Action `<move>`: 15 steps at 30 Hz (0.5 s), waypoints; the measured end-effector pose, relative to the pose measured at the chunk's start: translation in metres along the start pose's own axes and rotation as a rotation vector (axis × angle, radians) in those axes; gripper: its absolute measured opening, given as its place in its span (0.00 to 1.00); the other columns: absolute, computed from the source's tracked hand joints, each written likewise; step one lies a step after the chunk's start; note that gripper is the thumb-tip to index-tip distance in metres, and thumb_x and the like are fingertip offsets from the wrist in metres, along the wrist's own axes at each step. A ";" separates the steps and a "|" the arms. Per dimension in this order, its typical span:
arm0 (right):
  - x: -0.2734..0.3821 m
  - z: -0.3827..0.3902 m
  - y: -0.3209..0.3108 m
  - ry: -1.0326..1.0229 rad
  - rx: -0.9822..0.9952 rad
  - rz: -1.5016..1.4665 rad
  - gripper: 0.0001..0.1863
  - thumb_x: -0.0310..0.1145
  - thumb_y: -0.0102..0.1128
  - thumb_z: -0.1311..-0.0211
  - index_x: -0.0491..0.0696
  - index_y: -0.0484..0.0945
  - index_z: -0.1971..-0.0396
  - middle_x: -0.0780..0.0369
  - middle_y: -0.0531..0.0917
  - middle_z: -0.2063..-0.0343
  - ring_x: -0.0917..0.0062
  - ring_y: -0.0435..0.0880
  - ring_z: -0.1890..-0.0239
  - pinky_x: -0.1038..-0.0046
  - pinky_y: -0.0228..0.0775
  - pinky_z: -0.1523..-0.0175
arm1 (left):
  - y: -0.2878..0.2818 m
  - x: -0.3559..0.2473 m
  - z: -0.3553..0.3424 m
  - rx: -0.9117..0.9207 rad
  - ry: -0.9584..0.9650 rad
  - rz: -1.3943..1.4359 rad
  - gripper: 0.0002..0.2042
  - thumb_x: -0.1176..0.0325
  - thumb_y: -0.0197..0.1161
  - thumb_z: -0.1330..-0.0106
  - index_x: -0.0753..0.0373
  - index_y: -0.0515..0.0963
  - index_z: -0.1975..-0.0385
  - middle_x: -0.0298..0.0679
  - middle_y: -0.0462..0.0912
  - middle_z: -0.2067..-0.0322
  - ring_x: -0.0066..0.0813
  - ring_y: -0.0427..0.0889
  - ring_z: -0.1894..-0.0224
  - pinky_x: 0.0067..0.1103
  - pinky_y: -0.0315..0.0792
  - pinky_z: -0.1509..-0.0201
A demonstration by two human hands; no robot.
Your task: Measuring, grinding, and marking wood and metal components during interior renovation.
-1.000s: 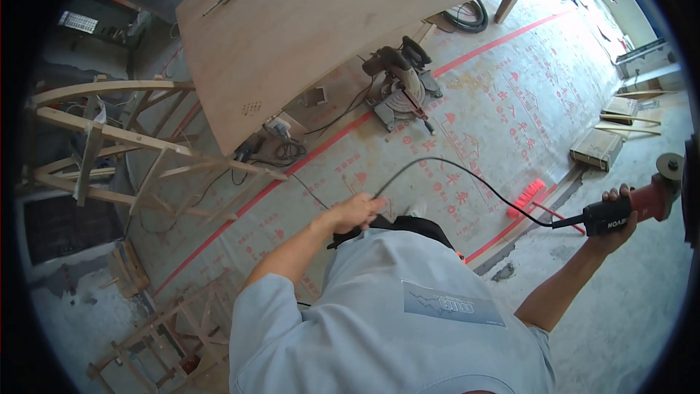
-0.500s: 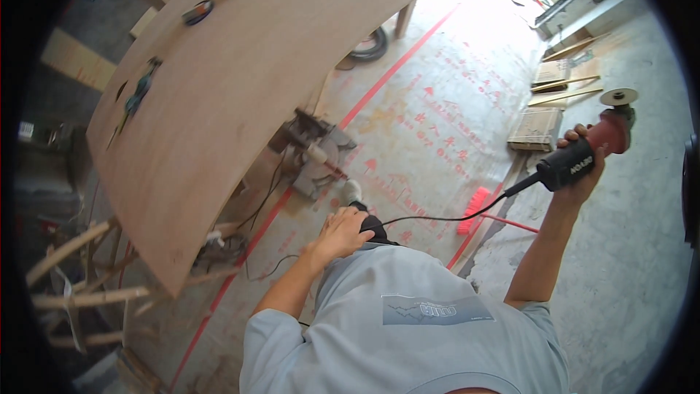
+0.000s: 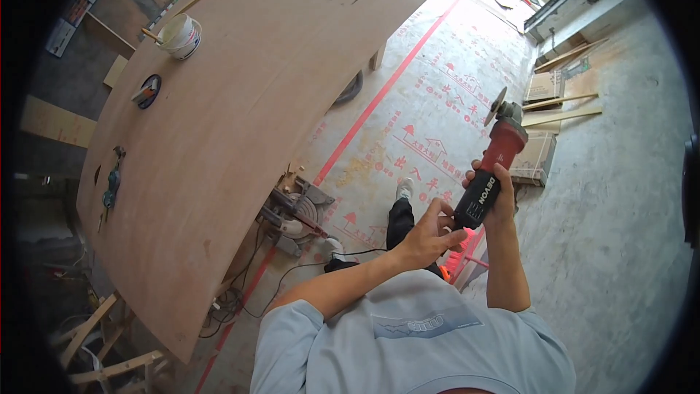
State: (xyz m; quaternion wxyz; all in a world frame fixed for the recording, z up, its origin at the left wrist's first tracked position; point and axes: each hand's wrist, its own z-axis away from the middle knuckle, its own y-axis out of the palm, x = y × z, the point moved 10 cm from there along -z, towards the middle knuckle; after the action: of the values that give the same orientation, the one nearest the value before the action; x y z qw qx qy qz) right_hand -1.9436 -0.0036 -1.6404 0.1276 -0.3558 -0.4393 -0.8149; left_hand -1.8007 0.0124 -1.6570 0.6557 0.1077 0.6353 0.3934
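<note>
My right hand [image 3: 503, 201] grips an angle grinder [image 3: 507, 142] by its black rear body. Its red front part points up and away, and a thin disc [image 3: 496, 106] sits on the head with no guard visible around it. Close to the grinder's tail end is my left hand [image 3: 426, 239], fingers curved and apart, their tips at or almost touching the black casing. The black power cord [image 3: 364, 252] passes behind my left forearm; where it joins the grinder is hidden by that hand.
A large plywood sheet [image 3: 240, 102] fills the left side, bearing a white bucket [image 3: 180, 36], a round dark dish [image 3: 146, 92] and a teal tool [image 3: 112, 184]. A mitre saw [image 3: 295, 215] stands on the floor by its edge. Cardboard boxes [image 3: 536, 157] lie right; a pink broom [image 3: 459, 248] is below the grinder.
My right hand has brought the grinder inward and turned its disc to the left. My left hand has risen from my waist to the grinder's tail. The view has shifted.
</note>
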 end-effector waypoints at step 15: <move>0.103 -0.246 0.049 0.239 0.352 -0.211 0.21 0.40 0.61 0.34 0.44 0.68 0.49 0.56 0.80 0.62 0.70 0.83 0.63 0.67 0.83 0.57 | -0.011 -0.096 -0.233 -0.082 -0.024 0.520 0.19 0.62 0.63 0.28 0.56 0.63 0.45 0.45 0.79 0.61 0.19 0.69 0.79 0.19 0.68 0.73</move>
State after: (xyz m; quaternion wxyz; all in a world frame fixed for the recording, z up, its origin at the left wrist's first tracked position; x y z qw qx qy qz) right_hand -2.1066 -0.2202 -1.6275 0.1529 -0.1810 -0.5911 -0.7710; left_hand -1.9998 -0.1410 -1.6314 0.5440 0.2454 0.5619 0.5728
